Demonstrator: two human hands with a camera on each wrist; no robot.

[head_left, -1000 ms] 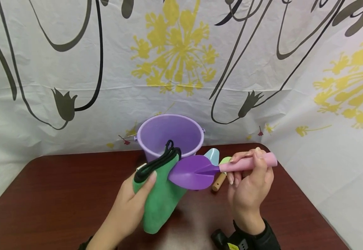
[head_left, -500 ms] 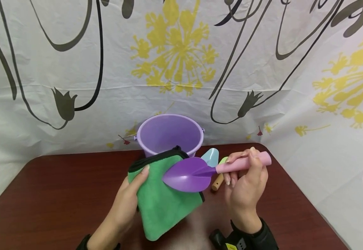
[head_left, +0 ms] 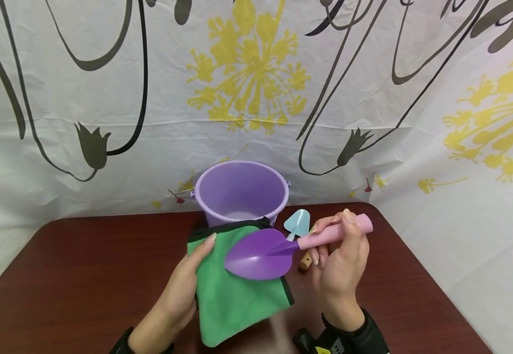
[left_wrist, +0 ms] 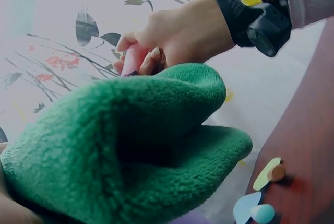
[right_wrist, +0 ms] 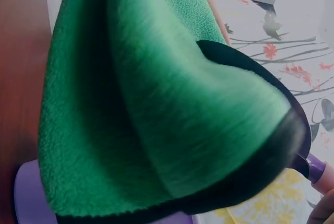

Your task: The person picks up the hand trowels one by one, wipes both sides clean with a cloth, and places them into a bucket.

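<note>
My left hand grips a green cloth with black edging, thumb on top near its upper left corner. The cloth hangs spread and slightly folded over the table. My right hand holds a hand trowel by its pink handle, fingers curled round it. Its purple blade points left and overlaps the cloth in the head view. In the left wrist view the fuzzy cloth bulges in folds and hides the blade. The right wrist view shows the cloth covering most of the picture.
A purple bucket stands at the back of the dark red-brown table. To its right lie a small light-blue trowel and a tool with a wooden handle and light-green blade. A patterned curtain hangs behind.
The cloth has opened from a narrow folded bundle into a wider sheet, lower down. The trowel has moved left and down, its blade now over the middle of the cloth.
</note>
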